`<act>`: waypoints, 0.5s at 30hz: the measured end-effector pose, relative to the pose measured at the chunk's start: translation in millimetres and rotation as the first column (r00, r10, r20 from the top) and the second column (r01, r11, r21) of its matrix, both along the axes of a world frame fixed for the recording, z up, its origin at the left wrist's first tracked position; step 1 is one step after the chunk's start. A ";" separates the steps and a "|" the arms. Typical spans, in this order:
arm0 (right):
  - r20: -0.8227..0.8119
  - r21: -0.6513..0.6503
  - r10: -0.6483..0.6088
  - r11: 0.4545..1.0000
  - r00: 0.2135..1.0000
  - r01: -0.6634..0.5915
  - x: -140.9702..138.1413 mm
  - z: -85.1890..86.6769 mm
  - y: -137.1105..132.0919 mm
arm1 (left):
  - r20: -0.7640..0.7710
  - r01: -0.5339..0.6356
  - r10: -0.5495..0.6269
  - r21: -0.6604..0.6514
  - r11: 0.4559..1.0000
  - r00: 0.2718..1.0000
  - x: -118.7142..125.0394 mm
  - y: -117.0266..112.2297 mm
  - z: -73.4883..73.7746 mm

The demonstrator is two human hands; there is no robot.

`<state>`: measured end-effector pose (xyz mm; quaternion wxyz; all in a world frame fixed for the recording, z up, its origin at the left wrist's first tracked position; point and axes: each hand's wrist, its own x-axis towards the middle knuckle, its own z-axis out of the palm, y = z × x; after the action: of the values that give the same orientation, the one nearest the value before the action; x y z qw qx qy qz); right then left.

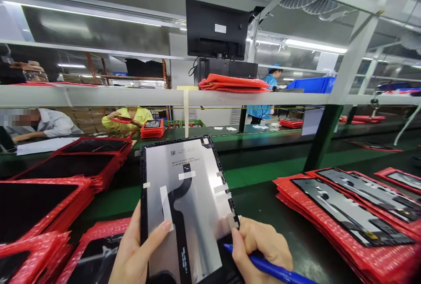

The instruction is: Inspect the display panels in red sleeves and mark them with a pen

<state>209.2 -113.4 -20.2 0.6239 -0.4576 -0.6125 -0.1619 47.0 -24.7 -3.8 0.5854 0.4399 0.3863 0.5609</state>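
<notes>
A tablet screen panel (200,196) is held up in front of me, its silver back facing me. White tape strips, a black flex cable and small blue pen marks near the bottom show on it. My left hand (141,244) grips its left edge, thumb on the silver back beside a tape strip. A blue pen (266,266) is in my right hand (259,244), with its tip pointing left over the lower right part of the panel. The fingers of that hand are at the panel's right edge.
Red bubble-wrap sleeves with screens on them are stacked at the left (82,192) and right (329,213). A white shelf rail (131,96) crosses ahead, bearing red sleeves (233,83) and a black monitor (217,29). Several people are across the bench.
</notes>
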 end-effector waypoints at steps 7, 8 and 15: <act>-0.336 0.049 0.113 0.994 0.935 -0.102 -5.1 -2.7 1.0 | 0.067 0.021 -0.020 -0.012 1.000 0.998 1.5 -0.8 6.5; -0.437 0.079 0.194 0.981 0.878 -0.177 -4.9 -1.6 0.0 | 0.072 0.030 -0.028 -0.021 0.999 0.997 1.3 -0.1 7.3; -0.710 0.057 0.259 0.948 0.655 -0.314 13.4 8.8 -10.3 | 0.034 0.055 -0.052 -0.083 0.995 0.998 -7.5 6.3 4.3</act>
<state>222.6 -123.7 -11.4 0.8118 -0.4038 -0.3948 0.1489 39.5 -18.5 0.6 0.6242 0.4163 0.3880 0.5353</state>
